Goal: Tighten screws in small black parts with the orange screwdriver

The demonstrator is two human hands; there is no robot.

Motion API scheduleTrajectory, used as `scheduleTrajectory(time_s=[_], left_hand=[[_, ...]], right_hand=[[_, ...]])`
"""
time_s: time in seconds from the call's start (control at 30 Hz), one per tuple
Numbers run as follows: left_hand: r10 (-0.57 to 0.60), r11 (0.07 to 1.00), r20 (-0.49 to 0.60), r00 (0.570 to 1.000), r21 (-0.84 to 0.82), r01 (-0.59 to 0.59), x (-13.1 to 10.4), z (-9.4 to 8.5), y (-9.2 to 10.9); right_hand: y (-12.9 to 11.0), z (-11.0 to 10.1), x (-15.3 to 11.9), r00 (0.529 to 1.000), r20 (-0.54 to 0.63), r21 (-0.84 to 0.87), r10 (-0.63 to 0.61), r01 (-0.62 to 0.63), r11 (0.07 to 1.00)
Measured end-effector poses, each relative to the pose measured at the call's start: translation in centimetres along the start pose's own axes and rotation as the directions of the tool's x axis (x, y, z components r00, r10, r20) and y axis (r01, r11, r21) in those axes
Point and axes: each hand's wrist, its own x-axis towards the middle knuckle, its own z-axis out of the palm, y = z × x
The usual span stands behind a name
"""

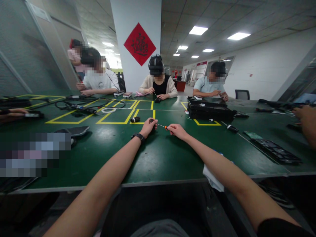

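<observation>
Both my hands meet over the middle of a green table (148,161). A screwdriver (166,127) with an orange-and-black handle is pinched in my right hand (177,130), its thin shaft pointing left. The shaft's tip reaches a small dark part (153,122), which the fingers of my left hand (147,127) close around. What kind of part it is I cannot make out, since the fingers cover most of it. A black band with a dark face sits on my left wrist. Just beyond that hand lies a black cylindrical connector (135,119) with a white ring.
A long black housing (209,110) stands at the back right. Black cables (79,105) and a white ring (108,110) lie left. A circuit board assembly (274,146) and a corded connector (232,128) lie right. Several people sit around the table; other people's hands reach in at both sides.
</observation>
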Motion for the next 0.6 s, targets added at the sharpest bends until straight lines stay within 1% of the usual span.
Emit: scheduleTrajectory(time_s=[0.07, 0.13, 0.23, 0.3, 0.47, 0.53, 0.6], left_hand=[[0.073, 0.992, -0.012, 0.997, 0.108, -0.071, -0.1, 0.0, -0.2], [0.125, 0.971, -0.001, 0.992, 0.204, -0.122, -0.3, 0.1, -0.2], [0.154, 0.943, 0.029, 0.988, 0.295, -0.155, -0.6, 0.3, 0.1], [0.139, 0.944, 0.028, 0.99, 0.297, -0.141, -0.7, 0.3, 0.2], [0.086, 0.969, -0.005, 0.996, 0.235, -0.083, -0.7, 0.4, 0.4], [0.073, 0.974, -0.014, 0.997, 0.217, -0.069, -0.7, 0.4, 0.4], [0.058, 0.981, -0.006, 0.998, 0.187, -0.056, -0.7, 0.4, 0.4]], right_hand=[[0.3, -0.1, -0.1, 0.997, -0.049, -0.065, -0.059, 0.056, 0.996], [0.8, -0.2, -0.1, 0.992, -0.085, -0.117, -0.097, 0.087, 0.989], [1.5, -0.2, -0.1, 0.989, -0.087, -0.177, -0.116, 0.099, 0.979], [1.7, -0.1, 0.1, 0.989, -0.074, -0.229, -0.13, 0.11, 0.967], [1.4, -0.1, 0.5, 0.992, -0.008, -0.395, -0.126, 0.113, 0.912], [1.4, 0.0, 0.4, 0.99, -0.02, -0.404, -0.139, 0.119, 0.907], [1.5, 0.1, 0.3, 0.987, -0.07, -0.379, -0.145, 0.108, 0.919]])
